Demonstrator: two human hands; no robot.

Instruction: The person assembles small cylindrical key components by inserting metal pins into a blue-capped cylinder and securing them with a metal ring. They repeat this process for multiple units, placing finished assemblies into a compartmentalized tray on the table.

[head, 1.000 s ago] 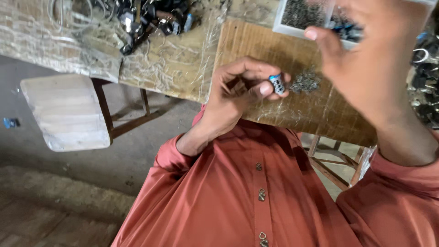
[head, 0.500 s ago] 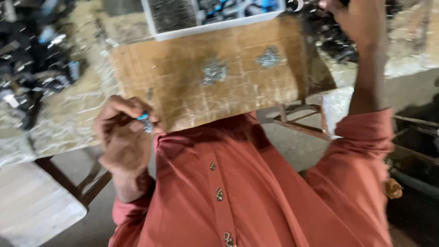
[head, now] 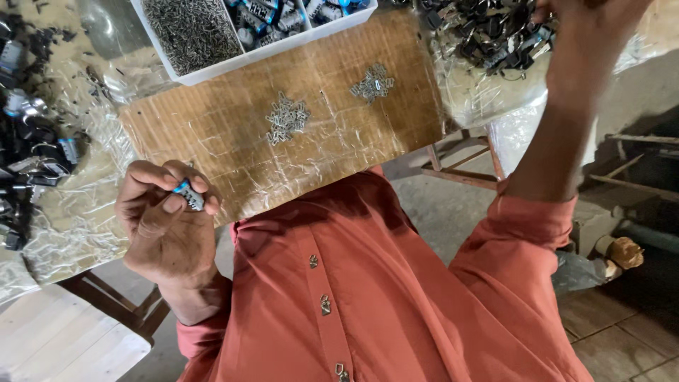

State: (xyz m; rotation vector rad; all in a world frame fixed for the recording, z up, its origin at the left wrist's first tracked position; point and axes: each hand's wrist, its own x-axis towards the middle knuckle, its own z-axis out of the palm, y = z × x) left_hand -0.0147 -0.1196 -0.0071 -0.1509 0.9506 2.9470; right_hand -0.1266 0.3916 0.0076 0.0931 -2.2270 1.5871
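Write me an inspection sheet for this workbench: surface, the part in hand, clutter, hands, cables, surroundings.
Surface: wooden board wrapped in clear plastic film, lying on a plastic-covered bench.
Job's things: small grey part with a blue end, pinched in the left hand; two heaps of small metal clips lie apart on the board.
Clutter: white divided tray at the board's far edge, one compartment full of metal pins, the next of blue-tipped parts; piles of dark parts at both sides.
Hands: left hand closed on the small part; right hand raised to the far pile, mostly out of view.
Cables: nothing seen.
Surroundings: wooden stool, tiled floor, wooden frame under the bench.
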